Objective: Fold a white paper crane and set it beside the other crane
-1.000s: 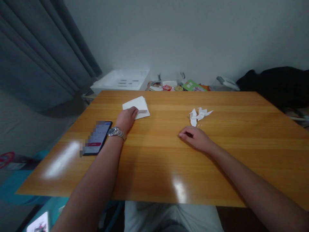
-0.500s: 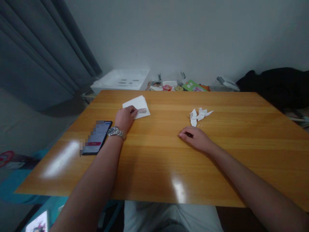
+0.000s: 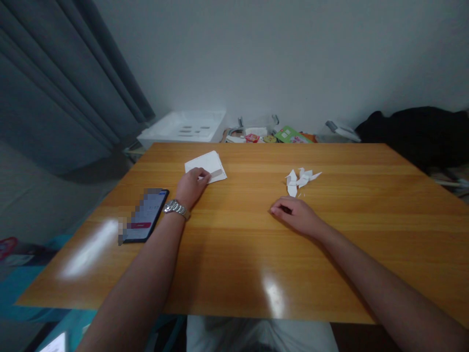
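My left hand (image 3: 193, 186), with a metal watch (image 3: 176, 209) on its wrist, rests on the near edge of a stack of white paper (image 3: 205, 162). Its thumb and fingers are pinched at a greyish strip (image 3: 217, 173) along that edge, which looks like a turned-up sheet edge. My right hand (image 3: 295, 212) lies on the table, its fingers loosely curled with nothing visible in them. Just beyond it are two folded white paper cranes (image 3: 291, 184), close together, with tiny paper scraps (image 3: 301, 195) beside them.
A phone (image 3: 146, 217) with a lit screen lies left of my left wrist on the wooden table (image 3: 234, 244). Past the far edge are a white foam tray (image 3: 190, 124), a green booklet (image 3: 291, 135) and other small items. Dark cloth (image 3: 414, 129) is at the right.
The view has tilted slightly, so everything sits a little lower. My left fingers have slid slightly along the paper's near edge; my right hand stays in place on the table.
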Motion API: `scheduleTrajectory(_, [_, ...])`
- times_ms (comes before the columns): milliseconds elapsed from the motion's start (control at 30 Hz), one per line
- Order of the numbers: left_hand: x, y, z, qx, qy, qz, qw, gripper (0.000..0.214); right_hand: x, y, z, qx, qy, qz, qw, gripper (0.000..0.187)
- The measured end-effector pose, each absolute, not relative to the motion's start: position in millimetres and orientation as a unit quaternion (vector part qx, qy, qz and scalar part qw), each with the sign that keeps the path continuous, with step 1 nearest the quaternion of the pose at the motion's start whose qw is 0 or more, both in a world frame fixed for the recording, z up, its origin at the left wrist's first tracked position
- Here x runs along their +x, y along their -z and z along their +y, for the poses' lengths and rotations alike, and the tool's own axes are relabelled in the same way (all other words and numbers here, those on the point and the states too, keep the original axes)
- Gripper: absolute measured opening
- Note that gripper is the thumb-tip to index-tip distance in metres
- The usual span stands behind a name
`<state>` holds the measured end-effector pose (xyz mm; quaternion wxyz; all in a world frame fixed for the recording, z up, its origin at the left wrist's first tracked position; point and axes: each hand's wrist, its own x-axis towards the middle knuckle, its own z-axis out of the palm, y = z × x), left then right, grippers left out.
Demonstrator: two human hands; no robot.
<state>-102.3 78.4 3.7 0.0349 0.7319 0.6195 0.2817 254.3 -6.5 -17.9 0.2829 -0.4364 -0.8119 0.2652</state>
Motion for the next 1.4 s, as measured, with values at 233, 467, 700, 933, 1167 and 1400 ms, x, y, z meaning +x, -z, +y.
scheduleTrajectory(233, [-80,-23,64,0.749,-0.386,0.535,-0.069,0.022,256,20,-5,-0.457,-0.271,-0.796,0.291,0.031])
scheduleTrajectory(467, [-34,-28,31,0.848,-0.306,0.432,-0.012,0.017,258,18,-5,-0.507,-0.269,-0.746,0.337,0.034])
scheduleTrajectory(700, [4,-11,3,0.913,-0.168,0.349,0.127,0.017,261,21,-2,-0.522,-0.23,-0.72,0.396,0.032])
scheduleTrajectory(933, [9,0,-4,0.919,-0.144,0.33,0.162,0.029,249,12,-10,-0.461,-0.136,-0.811,0.335,0.037])
scheduleTrajectory(1167, [20,-1,-12,0.903,-0.202,0.331,0.186,0.028,246,31,-9,-0.455,-0.083,-0.867,0.184,0.056])
scheduleTrajectory(1400, [23,12,-8,0.877,-0.156,0.454,0.014,0.058,246,28,-13,-0.454,-0.065,-0.875,0.154,0.056])
